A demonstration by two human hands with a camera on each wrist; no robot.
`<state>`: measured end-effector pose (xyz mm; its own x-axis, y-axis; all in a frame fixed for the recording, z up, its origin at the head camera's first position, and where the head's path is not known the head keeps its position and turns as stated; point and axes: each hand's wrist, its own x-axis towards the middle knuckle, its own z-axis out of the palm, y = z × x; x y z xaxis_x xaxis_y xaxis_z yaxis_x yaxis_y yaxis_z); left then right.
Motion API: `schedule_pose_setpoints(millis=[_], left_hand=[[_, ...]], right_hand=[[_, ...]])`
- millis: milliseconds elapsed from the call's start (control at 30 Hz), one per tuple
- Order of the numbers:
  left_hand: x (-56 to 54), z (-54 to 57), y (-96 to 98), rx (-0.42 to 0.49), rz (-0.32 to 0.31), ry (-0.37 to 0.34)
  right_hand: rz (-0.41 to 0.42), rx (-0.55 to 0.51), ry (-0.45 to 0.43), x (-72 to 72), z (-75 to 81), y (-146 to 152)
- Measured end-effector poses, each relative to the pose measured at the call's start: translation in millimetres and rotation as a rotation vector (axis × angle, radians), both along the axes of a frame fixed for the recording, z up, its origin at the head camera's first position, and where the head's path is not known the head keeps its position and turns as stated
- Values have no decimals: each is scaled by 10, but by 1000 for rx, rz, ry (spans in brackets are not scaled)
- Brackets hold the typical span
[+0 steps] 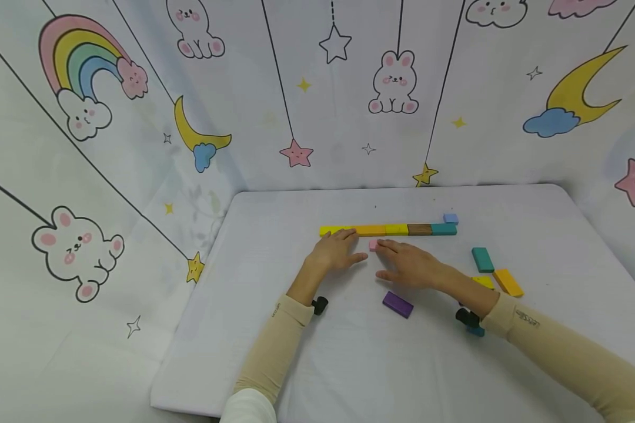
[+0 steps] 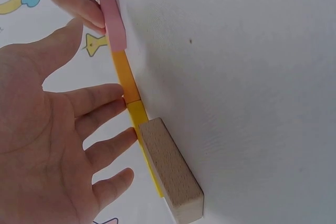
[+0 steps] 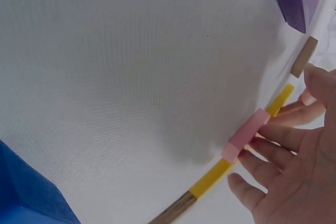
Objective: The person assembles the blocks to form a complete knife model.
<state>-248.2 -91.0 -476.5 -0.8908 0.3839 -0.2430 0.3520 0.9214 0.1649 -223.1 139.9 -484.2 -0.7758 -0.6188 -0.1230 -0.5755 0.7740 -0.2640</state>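
Note:
A straight row of flat blocks lies across the table: yellow (image 1: 326, 231), orange (image 1: 370, 231), yellow (image 1: 397, 230), brown (image 1: 419, 230) and teal (image 1: 444, 229). My left hand (image 1: 334, 251) is at the row's left end, fingers extended and spread, tips right at the orange and yellow blocks. Beside those fingers stands a plain wooden block (image 2: 173, 166), which that hand hides in the head view. On the near side of the row is a pink block (image 3: 245, 134). My right hand (image 1: 410, 262) touches it with extended fingertips, thumb apart.
A purple block (image 1: 398, 305) lies in front of the right hand. Further right are a teal block (image 1: 483, 259), an orange block (image 1: 508, 282) and a yellow block (image 1: 483, 282), partly behind the right forearm. A small blue block (image 1: 450, 218) sits behind the row's right end.

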Motion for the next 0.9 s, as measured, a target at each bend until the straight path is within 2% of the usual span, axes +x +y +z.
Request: schedule_pose_setpoints(millis=[433,900], left_hand=[[-8,-16,-5,-4,-14,14],[-13,-27,2,-21,-8,12]], right_hand=[[-3,17,24,-100,-67,-22],[37,11,54,-139,-76,20]])
